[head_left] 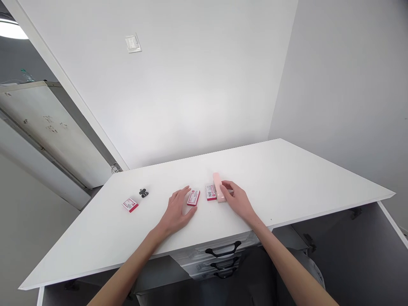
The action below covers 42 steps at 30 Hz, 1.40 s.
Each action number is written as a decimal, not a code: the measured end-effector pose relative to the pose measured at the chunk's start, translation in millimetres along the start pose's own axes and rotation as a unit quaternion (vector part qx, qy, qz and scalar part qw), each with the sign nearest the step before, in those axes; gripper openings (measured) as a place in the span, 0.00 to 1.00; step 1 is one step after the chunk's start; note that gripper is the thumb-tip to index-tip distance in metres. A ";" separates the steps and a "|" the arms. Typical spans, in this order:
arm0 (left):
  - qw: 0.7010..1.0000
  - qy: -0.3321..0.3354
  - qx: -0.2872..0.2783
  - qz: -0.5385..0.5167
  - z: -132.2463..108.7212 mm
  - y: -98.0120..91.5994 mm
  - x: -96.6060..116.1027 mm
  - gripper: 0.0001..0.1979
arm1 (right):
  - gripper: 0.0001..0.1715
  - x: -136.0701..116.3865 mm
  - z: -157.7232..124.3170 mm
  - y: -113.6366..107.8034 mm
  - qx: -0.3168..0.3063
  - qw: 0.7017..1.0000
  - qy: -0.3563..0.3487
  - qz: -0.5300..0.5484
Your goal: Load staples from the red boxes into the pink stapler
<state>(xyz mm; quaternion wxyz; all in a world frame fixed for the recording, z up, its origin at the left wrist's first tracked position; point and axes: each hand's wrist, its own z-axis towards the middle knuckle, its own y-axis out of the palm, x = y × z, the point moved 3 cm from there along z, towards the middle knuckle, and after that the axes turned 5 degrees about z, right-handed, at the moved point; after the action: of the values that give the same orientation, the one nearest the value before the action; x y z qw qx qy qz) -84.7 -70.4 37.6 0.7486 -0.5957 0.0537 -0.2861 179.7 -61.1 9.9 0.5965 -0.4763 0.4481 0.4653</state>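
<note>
My left hand [177, 212] rests on the white desk with thumb and fingers apart, on either side of a small white-and-red box [193, 198]. I cannot tell whether the thumb touches the box. My right hand [236, 199] has its thumb and fingers closed on the right side of a long, narrow pink item [218, 185], whose exact kind is unclear. Against the pink item's left side lies another white-and-red box [211, 192], with a barcode on top. The right fingers partly cover the pink item.
Farther left on the desk [302, 178] lies a third white-and-red box [130, 205]. Behind it sits a small black object [144, 193]. Drawers with black handles [223, 249] are below the front edge. A wall with a switch [133, 43] rises behind.
</note>
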 end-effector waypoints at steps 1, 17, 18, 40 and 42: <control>1.000 -0.009 -0.009 -0.009 2.9 1.6 -2.3 0.30 | 0.26 -0.5 -0.1 0.0 0.001 1.000 -0.001 0.000; 0.988 -0.058 -0.016 -0.140 37.2 11.5 -6.0 0.33 | 0.24 2.6 3.9 -0.2 0.012 1.000 -0.018 -0.009; 0.988 -0.064 -0.015 -0.137 36.4 11.6 -6.0 0.33 | 0.24 2.0 3.7 -0.3 0.012 1.000 -0.016 -0.008; 0.992 -0.080 0.094 -0.028 45.2 10.9 15.6 0.20 | 0.24 -0.8 2.5 0.3 -0.002 1.000 0.003 -0.011; 0.990 -0.078 0.106 -0.051 55.2 15.0 25.4 0.20 | 0.25 -1.3 2.4 0.3 -0.003 1.000 0.002 -0.012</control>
<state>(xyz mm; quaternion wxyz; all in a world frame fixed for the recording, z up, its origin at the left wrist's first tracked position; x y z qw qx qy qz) -34.9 -33.4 46.1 0.7935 -0.5358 -0.0664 -0.2808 179.4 -58.9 11.5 0.6000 -0.4839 0.4421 0.4587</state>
